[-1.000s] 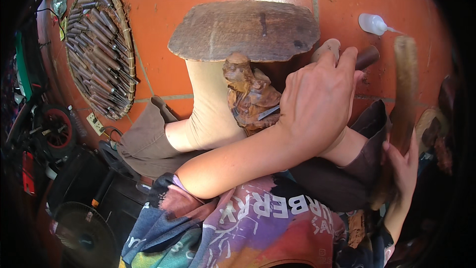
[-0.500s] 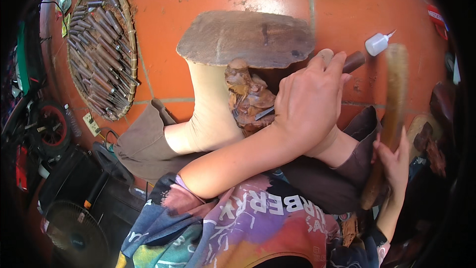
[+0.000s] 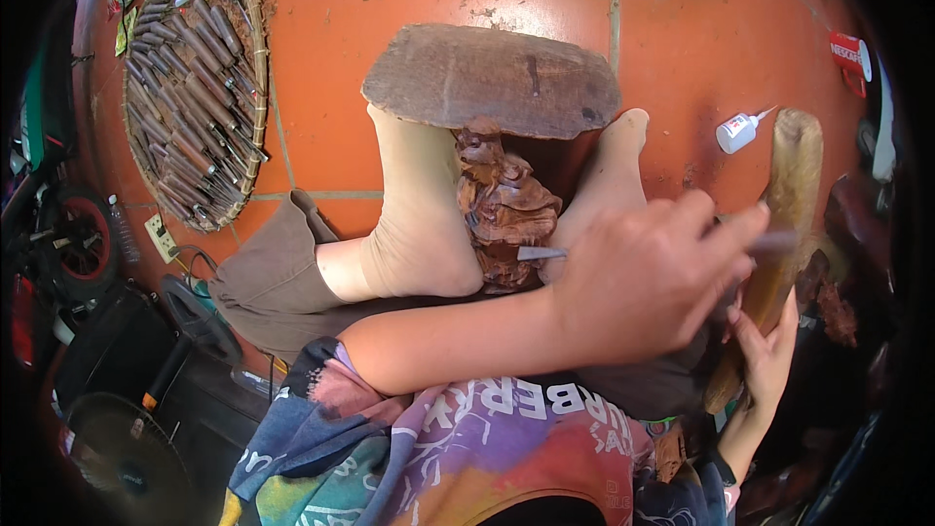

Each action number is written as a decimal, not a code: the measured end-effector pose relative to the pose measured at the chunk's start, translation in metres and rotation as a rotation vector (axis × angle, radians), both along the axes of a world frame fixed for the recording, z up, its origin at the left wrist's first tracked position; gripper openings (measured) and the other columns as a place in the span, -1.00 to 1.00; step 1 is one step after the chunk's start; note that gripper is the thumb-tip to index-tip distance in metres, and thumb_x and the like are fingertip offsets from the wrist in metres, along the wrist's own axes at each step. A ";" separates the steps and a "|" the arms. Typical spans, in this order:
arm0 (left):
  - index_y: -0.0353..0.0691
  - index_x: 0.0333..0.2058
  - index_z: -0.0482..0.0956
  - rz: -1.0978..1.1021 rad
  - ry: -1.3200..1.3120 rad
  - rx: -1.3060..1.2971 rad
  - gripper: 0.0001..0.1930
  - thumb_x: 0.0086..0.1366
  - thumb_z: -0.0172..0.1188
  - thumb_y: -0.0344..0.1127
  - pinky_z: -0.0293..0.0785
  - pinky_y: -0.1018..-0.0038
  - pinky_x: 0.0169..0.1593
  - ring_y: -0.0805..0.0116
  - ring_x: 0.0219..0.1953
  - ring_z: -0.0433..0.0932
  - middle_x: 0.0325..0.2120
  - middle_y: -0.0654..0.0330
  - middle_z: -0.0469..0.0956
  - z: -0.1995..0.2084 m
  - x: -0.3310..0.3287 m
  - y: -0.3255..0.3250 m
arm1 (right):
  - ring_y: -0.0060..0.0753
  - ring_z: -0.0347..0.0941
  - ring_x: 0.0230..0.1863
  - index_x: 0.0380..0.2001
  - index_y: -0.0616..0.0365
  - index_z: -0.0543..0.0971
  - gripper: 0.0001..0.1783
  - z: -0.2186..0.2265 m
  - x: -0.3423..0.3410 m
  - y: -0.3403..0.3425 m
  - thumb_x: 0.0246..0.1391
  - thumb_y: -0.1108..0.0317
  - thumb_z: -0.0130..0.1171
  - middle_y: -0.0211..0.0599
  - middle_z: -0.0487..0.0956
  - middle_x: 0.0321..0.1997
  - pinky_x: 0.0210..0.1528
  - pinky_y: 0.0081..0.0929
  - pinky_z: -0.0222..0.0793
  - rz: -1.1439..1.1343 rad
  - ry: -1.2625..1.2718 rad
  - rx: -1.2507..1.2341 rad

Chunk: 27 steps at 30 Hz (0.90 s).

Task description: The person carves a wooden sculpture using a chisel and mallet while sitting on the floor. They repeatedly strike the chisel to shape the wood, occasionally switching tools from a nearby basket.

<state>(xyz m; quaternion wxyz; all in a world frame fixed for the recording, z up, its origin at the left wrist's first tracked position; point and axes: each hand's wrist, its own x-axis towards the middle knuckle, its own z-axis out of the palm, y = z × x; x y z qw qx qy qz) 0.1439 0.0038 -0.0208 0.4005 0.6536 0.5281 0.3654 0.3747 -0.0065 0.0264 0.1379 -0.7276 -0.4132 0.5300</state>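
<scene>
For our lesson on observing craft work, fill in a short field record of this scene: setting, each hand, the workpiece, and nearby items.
setting: orange tiled floor, person seated
left hand: crosses the body, grips a chisel whose blade meets the carving
right hand: holds a long wooden mallet
workpiece: brown wooden figurine braced between two socked feet, against a wooden slab
nearby: round woven tray of carving tools; small white glue bottle
</scene>
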 end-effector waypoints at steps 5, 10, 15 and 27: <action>-0.15 0.00 0.55 0.194 0.015 0.032 -0.64 0.23 0.22 -0.24 0.41 0.36 -0.61 0.21 -0.65 0.46 -0.58 0.18 0.41 -0.026 0.000 0.007 | -0.61 0.40 -0.46 0.03 0.25 0.34 -0.45 0.005 -0.009 -0.011 -0.07 0.59 0.26 -0.31 0.45 -0.30 -0.50 -0.69 0.38 -0.008 0.039 -0.010; -0.20 0.00 0.54 0.234 0.019 -0.040 -0.64 0.27 0.16 -0.21 0.45 0.25 -0.53 0.11 -0.53 0.55 -0.51 0.09 0.44 -0.028 0.001 0.011 | -0.59 0.40 -0.52 0.03 0.25 0.33 -0.45 0.002 -0.007 -0.012 -0.07 0.61 0.23 -0.27 0.46 -0.32 -0.51 -0.67 0.39 -0.031 0.049 -0.004; -0.22 0.01 0.53 0.279 0.019 -0.090 -0.64 0.27 0.15 -0.21 0.47 0.23 -0.48 0.09 -0.44 0.55 -0.50 0.07 0.44 -0.034 0.004 0.014 | -0.57 0.40 -0.52 0.05 0.26 0.32 -0.45 0.007 -0.007 -0.005 -0.05 0.61 0.22 -0.25 0.46 -0.31 -0.51 -0.66 0.39 -0.100 0.069 0.017; -0.24 -0.01 0.54 0.241 -0.053 -0.046 -0.64 0.26 0.17 -0.22 0.43 0.24 -0.53 0.06 -0.56 0.54 -0.55 0.04 0.48 -0.029 -0.006 0.010 | -0.55 0.37 -0.16 0.25 0.23 0.27 -0.32 0.025 -0.011 0.004 0.03 0.66 0.19 -0.34 0.47 -0.15 -0.10 -0.60 0.34 0.009 -0.215 0.009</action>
